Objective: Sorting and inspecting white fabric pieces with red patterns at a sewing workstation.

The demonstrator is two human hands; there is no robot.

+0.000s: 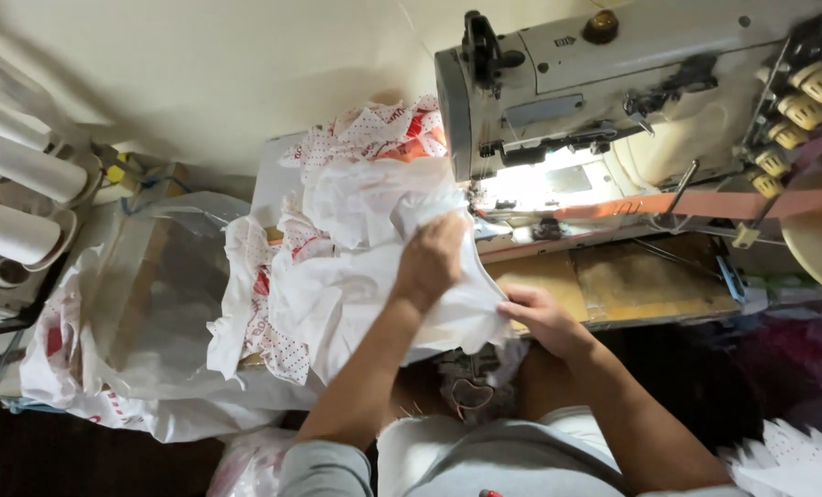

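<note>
L hand (429, 260) is up on the white fabric (337, 294), fingers curled down & closed into a bunched fold of it, near the needle end of the sewing machine (613, 83). Back of hand faces the camera, so fingertips are hidden in the cloth. R hand (542, 317) sits lower, at the near edge of the same white fabric, fingers mostly together & pinching the hem against the wooden surface (613, 281); thumb side not clear, grip looks light.

White fabric lies in a loose heap across the surface, left of the machine bed, spilling over the front edge toward the person's lap. Under & behind it: dotted red-and-white pieces (374, 129), one pile at the far side, more poking out at the heap's left edge.

Lit patch under the machine head, just right of the L hand. An orange strap (706, 202) runs across the machine front. Thread tension knobs (798, 110) at far right.

Left of the heap: a clear plastic bag (153, 294) draped over a box, touching the cloth. Farther left, white thread cones (15, 175) on a stand, well apart from both hands.
</note>
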